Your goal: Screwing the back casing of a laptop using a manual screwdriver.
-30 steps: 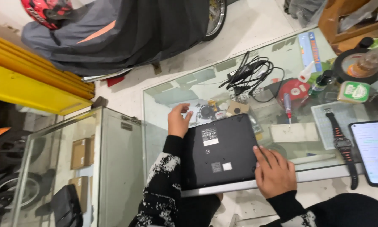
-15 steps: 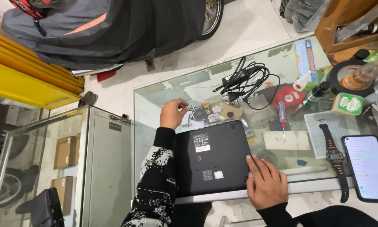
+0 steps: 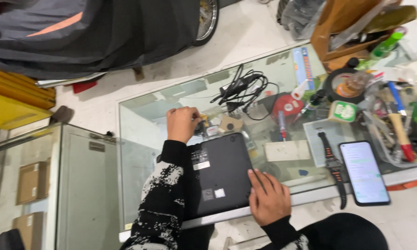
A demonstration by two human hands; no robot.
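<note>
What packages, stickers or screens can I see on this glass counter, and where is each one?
Phone: lit pale screen, black rim, at the counter's right edge.
Stickers: small white rectangles on the black laptop between the left hand and right hand.
Green-and-white label: on a small squarish pack above the watch.
Cardboard boxes: brown, inside the left glass case.

Closed black rectangular laptop point(image 3: 220, 173) is lying upside down, underside with small white stickers facing up, sitting flat at the glass desk's point(image 3: 143, 125) near edge.
</note>
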